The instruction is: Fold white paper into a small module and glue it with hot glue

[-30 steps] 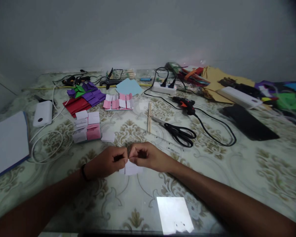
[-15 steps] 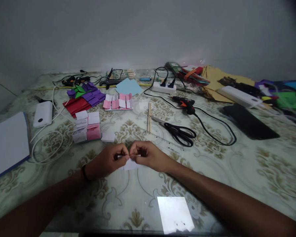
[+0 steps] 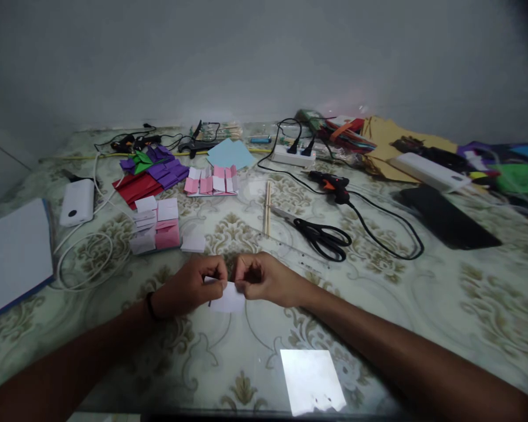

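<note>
A small white folded paper (image 3: 229, 299) lies between my two hands, low over the patterned table (image 3: 422, 305). My left hand (image 3: 189, 288) pinches its left edge with closed fingers. At the paper's right edge my right hand (image 3: 264, 278) is closed in a pinch too. A dark band sits on my left wrist. Just beyond my hands are a loose white folded piece (image 3: 192, 243) and a stack of pink and white folded papers (image 3: 156, 225).
Black scissors (image 3: 321, 234), a clear ruler (image 3: 290, 249) and thin wooden sticks (image 3: 267, 214) lie beyond my right hand. A glue gun (image 3: 332, 184) with its cord, a power strip (image 3: 293, 155), purple and red folded papers (image 3: 152, 173), a white power bank (image 3: 75, 202) and a white sheet (image 3: 13, 252) surround them.
My hands have drawn slightly apart, and more of the white paper shows between them than half a second ago. Nothing else on the table has moved.
</note>
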A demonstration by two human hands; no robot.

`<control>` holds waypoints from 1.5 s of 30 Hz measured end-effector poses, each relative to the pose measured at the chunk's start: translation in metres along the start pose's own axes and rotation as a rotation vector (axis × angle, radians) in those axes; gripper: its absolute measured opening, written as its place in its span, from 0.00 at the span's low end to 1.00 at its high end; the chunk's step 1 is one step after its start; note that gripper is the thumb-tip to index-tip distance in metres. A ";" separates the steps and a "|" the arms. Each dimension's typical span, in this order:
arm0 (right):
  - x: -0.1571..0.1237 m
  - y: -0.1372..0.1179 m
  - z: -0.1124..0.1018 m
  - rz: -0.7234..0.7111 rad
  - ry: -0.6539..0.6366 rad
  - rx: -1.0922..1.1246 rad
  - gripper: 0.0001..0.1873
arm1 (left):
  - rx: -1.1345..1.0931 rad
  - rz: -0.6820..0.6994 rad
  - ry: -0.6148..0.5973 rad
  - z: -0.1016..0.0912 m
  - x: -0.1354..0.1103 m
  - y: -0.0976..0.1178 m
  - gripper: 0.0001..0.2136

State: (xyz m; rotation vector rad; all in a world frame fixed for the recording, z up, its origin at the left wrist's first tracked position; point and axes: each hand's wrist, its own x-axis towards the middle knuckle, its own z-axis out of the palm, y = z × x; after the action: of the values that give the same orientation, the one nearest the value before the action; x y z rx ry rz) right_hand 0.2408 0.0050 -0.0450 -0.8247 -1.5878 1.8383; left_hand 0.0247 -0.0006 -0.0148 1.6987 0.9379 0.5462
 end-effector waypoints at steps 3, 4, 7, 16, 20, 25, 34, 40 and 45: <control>0.000 -0.002 -0.002 -0.008 -0.013 0.001 0.11 | 0.000 -0.005 0.018 -0.002 0.000 -0.002 0.04; 0.000 -0.003 -0.003 -0.015 -0.008 0.000 0.12 | 0.000 -0.007 0.030 -0.002 0.000 -0.004 0.05; 0.001 -0.005 -0.004 -0.037 0.021 -0.005 0.16 | -0.001 -0.012 0.084 -0.003 0.001 -0.007 0.09; -0.001 -0.003 -0.003 -0.052 0.014 -0.049 0.23 | 0.050 -0.036 0.023 0.001 -0.001 -0.003 0.11; 0.000 -0.002 -0.001 -0.059 0.020 -0.083 0.20 | 0.097 -0.043 -0.032 0.003 -0.002 -0.001 0.13; -0.001 -0.003 0.000 -0.072 0.057 -0.133 0.13 | 0.120 -0.029 0.017 0.004 -0.002 -0.002 0.13; -0.002 -0.005 0.000 -0.075 0.024 -0.167 0.08 | 0.233 0.033 -0.006 0.003 -0.002 0.004 0.13; 0.000 -0.005 -0.001 -0.084 0.016 -0.174 0.09 | 0.199 0.023 0.032 0.004 -0.001 0.000 0.14; -0.001 -0.006 0.000 -0.088 0.026 -0.176 0.12 | 0.161 -0.005 0.044 0.002 -0.002 -0.001 0.14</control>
State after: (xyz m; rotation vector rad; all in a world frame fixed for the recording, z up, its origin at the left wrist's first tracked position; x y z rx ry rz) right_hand 0.2419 0.0055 -0.0392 -0.8384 -1.7597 1.6378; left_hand 0.0248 -0.0031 -0.0164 1.8335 1.0408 0.5187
